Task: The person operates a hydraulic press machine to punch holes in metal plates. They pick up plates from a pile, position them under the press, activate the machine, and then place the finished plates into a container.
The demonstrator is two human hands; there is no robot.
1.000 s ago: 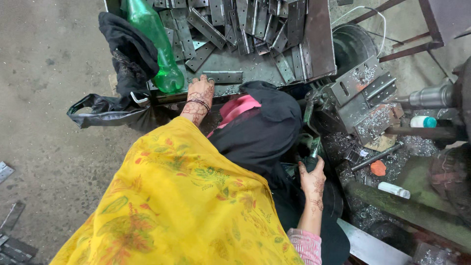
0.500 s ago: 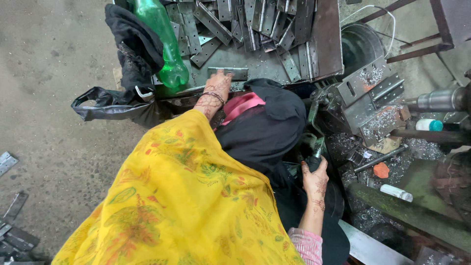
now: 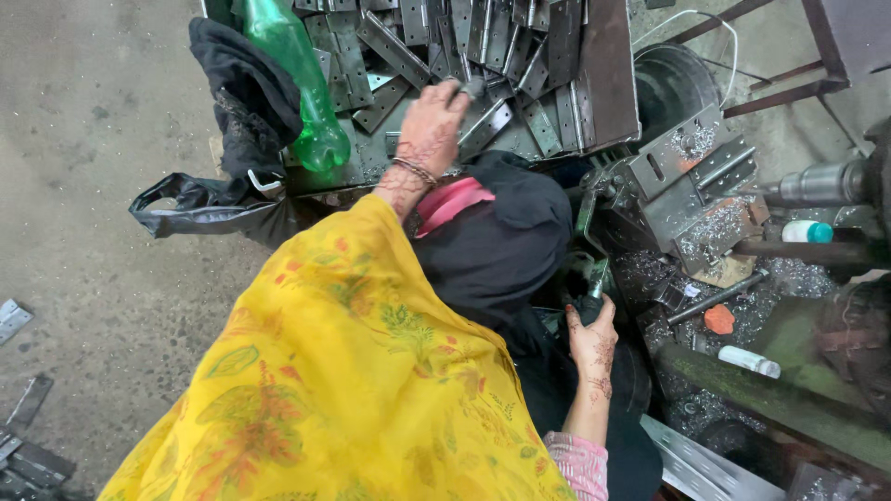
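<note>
My left hand [image 3: 432, 125], with a bangle at the wrist, reaches out over a tray of grey perforated metal strips [image 3: 520, 65] and grips one metal strip [image 3: 483, 119] by its end. My right hand [image 3: 594, 348] is low at my right side, closed around a dark green lever handle [image 3: 594, 288] of the machine. A yellow flowered cloth [image 3: 343, 390] and a black garment [image 3: 501, 241] cover my lap between the two hands.
A green plastic bottle [image 3: 302, 83] lies at the tray's left, beside black cloth [image 3: 246, 88] and a black bag [image 3: 204, 213]. A drill spindle [image 3: 821, 186] and a steel jig [image 3: 687, 176] covered in metal shavings stand on the right. Loose strips [image 3: 23, 427] lie on the concrete floor.
My left hand has moved forward from the tray's near edge into the pile and closed on a metal strip. My right hand has stayed on the lever handle.
</note>
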